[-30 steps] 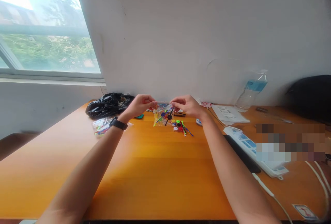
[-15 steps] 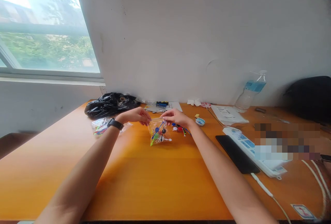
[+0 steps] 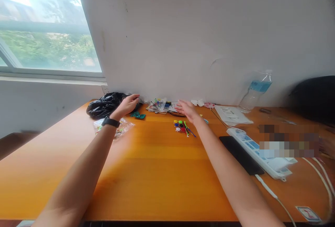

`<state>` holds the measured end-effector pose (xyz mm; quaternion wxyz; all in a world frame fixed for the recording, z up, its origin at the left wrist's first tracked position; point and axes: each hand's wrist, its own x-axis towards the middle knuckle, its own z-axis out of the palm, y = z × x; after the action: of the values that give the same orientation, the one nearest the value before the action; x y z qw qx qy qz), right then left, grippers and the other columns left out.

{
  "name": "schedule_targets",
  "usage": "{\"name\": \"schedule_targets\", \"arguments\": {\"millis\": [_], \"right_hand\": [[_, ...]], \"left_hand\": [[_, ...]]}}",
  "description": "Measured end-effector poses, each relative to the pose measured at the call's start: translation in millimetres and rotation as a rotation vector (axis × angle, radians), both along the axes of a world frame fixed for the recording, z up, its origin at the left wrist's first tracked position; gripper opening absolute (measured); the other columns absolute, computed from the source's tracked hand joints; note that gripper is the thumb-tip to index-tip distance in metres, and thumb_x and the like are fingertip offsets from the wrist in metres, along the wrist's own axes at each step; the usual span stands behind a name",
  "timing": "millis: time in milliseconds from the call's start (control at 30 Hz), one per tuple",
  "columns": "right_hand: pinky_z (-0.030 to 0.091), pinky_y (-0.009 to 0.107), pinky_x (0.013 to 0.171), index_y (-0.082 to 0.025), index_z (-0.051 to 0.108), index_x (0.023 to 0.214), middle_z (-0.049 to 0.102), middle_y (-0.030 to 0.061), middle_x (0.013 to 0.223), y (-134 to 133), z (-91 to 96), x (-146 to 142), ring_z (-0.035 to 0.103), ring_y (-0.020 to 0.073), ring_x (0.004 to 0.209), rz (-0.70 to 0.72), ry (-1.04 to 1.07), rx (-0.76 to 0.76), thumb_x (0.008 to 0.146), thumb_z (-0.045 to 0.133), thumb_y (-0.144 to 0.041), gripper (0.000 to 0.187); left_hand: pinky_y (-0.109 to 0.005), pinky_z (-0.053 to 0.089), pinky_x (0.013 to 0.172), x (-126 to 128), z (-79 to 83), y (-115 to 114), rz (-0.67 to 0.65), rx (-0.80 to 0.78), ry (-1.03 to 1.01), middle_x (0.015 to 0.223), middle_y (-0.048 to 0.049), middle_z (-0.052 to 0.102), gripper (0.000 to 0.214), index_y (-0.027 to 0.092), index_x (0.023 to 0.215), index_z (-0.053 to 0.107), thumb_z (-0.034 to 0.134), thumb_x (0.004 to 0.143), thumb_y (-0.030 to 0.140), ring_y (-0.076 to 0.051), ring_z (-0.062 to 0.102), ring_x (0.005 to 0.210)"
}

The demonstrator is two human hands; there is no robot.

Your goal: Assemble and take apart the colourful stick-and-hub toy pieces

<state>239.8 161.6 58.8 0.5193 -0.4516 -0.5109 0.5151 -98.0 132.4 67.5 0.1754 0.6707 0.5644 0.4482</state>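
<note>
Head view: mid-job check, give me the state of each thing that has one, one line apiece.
Left hand: open, nothing visibly held
Right hand: open, nothing visibly held
Rear clear bag: lying down, filled, seal unclear
Loose coloured pieces: grouped together
Nearer clear bag: lying down, partly hidden
Black plastic bag: crumpled
Bottle: on its base, fill unclear
Phone: lying flat
Power strip: on or off unclear

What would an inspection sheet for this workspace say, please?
Surface: wooden table, brighter towards the left.
Job's things: coloured discs and sticks, clustered; clear bag of parts near the wall; second clear bag near the left wrist.
Clutter: black plastic bag, clear bottle, black phone.
Hands: left hand and right hand, both open, nothing visibly held.
Cables: white cable at the phone's near end; power strip beside it.
Surroundings: pale wall; window on the left.
</note>
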Motion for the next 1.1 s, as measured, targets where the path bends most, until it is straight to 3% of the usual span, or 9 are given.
{"name": "schedule_targets", "arguments": {"millis": [167, 233, 367, 567, 667, 767, 900, 1000, 1100], "right_hand": [[0.061, 0.027, 0.065, -0.016, 0.071, 0.089, 0.077, 0.0113, 0.087, 5, -2.8, 24, 0.071, 0.0168, 0.070, 0.065, -0.329, 0.099, 0.087, 0.079, -0.035, 0.020], [0.059, 0.028, 0.064, -0.015, 0.074, 0.087, 0.077, 0.0099, 0.083, 5, -5.0, 29, 0.070, 0.0169, 0.067, 0.117, -0.420, 0.110, 0.084, 0.081, -0.029, 0.016], [0.057, 0.028, 0.073, -0.018, 0.079, 0.093, 0.080, 0.0095, 0.097, 5, -7.8, 39, 0.072, 0.0204, 0.082, 0.246, -0.867, 0.168, 0.083, 0.074, -0.021, 0.011], [0.052, 0.028, 0.071, -0.018, 0.079, 0.086, 0.079, 0.0075, 0.088, 7, -5.1, 62, 0.072, 0.0225, 0.079, 0.308, -1.165, 0.001, 0.070, 0.079, -0.014, 0.017], [0.051, 0.026, 0.069, -0.018, 0.078, 0.096, 0.079, 0.0065, 0.087, 6, -5.4, 68, 0.072, 0.0209, 0.075, 0.327, -1.243, -0.084, 0.074, 0.080, -0.019, 0.022], [0.051, 0.026, 0.065, -0.017, 0.072, 0.114, 0.079, 0.0070, 0.089, 5, -10.9, 64, 0.073, 0.0201, 0.070, 0.340, -1.282, -0.156, 0.082, 0.078, -0.029, 0.034], [0.052, 0.028, 0.062, -0.021, 0.054, 0.141, 0.079, 0.0086, 0.100, 2, -25.7, 44, 0.071, 0.0182, 0.062, 0.323, -1.268, -0.158, 0.095, 0.066, -0.047, 0.054], [0.053, 0.030, 0.060, -0.022, 0.055, 0.135, 0.078, 0.0111, 0.105, -4, -35.8, 23, 0.069, 0.0186, 0.057, 0.348, -1.233, -0.075, 0.096, 0.065, -0.050, 0.049], [0.053, 0.029, 0.060, -0.022, 0.061, 0.123, 0.077, 0.0111, 0.108, -13, -40.5, 0, 0.070, 0.0188, 0.062, 0.420, -1.186, 0.004, 0.093, 0.068, -0.040, 0.036]], "left_hand": [[-0.034, 0.056, 0.094, 3, -12.4, 6, -0.150, -0.138, 0.157, 0.126, -0.0104, 0.075, 0.054, 0.019, 0.122, 0.076, 0.067, 0.081, 0.053, -0.031, 0.070, 0.113], [-0.032, 0.057, 0.089, 5, -19.8, 9, -0.149, -0.158, 0.236, 0.119, -0.0086, 0.078, 0.049, 0.021, 0.117, 0.079, 0.068, 0.079, 0.050, -0.031, 0.072, 0.106], [-0.032, 0.056, 0.088, 7, -33.5, 14, -0.082, -0.162, 0.360, 0.114, -0.0088, 0.079, 0.042, 0.021, 0.113, 0.080, 0.066, 0.081, 0.043, -0.031, 0.073, 0.100], [-0.037, 0.055, 0.098, 22, -41.9, 8, -0.147, -0.184, 0.411, 0.121, -0.0133, 0.076, 0.047, 0.016, 0.126, 0.074, 0.062, 0.087, 0.038, -0.032, 0.072, 0.109], [-0.038, 0.054, 0.103, 48, -50.7, 1, -0.245, -0.140, 0.416, 0.132, -0.0134, 0.071, 0.052, 0.017, 0.138, 0.066, 0.059, 0.092, 0.041, -0.031, 0.070, 0.117], [-0.045, 0.045, 0.116, 85, -66.8, -8, -0.400, 0.013, 0.418, 0.147, -0.0168, 0.061, 0.060, 0.015, 0.150, 0.054, 0.054, 0.099, 0.047, -0.033, 0.058, 0.136], [-0.049, 0.034, 0.124, 125, -87.7, -23, -0.449, 0.029, 0.411, 0.162, -0.0204, 0.043, 0.080, 0.014, 0.162, 0.035, 0.054, 0.100, 0.061, -0.036, 0.041, 0.151], [-0.054, 0.027, 0.127, 135, -95.1, -30, -0.477, 0.024, 0.397, 0.169, -0.0197, 0.030, 0.099, 0.016, 0.167, 0.024, 0.059, 0.094, 0.073, -0.039, 0.028, 0.157], [-0.057, 0.025, 0.127, 133, -98.0, -31, -0.509, 0.039, 0.406, 0.171, -0.0221, 0.022, 0.128, 0.016, 0.169, 0.017, 0.076, 0.075, 0.080, -0.043, 0.021, 0.158]]}}
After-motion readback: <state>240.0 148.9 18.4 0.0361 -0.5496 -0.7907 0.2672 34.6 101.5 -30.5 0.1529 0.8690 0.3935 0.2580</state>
